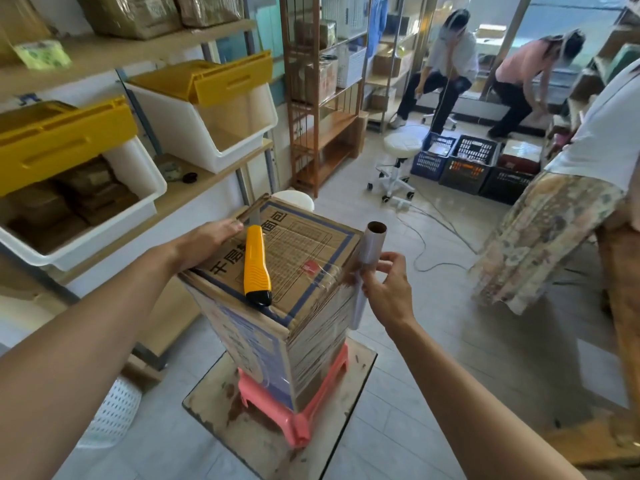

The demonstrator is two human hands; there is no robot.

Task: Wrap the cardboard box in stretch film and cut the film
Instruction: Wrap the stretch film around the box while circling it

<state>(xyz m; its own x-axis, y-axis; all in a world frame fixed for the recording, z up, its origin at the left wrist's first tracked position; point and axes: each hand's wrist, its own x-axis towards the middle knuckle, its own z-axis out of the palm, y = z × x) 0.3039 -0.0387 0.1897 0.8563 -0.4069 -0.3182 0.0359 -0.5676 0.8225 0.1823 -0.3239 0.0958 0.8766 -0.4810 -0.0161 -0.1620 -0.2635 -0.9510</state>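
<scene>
A tall cardboard box [277, 271] stands upright on a pink plastic stool [311, 407], which sits on a worn square board [221, 403] on the tiled floor. A yellow utility knife [256, 265] lies on the box's top. The left hand [204, 242] rests flat and open on the top's far left edge, holding nothing. The right hand [388, 289] has its fingers [389, 259] pinched around a roll of stretch film [369, 258] held upright beside the box's right side, where clear film [322, 327] already clings in wrinkled layers
</scene>
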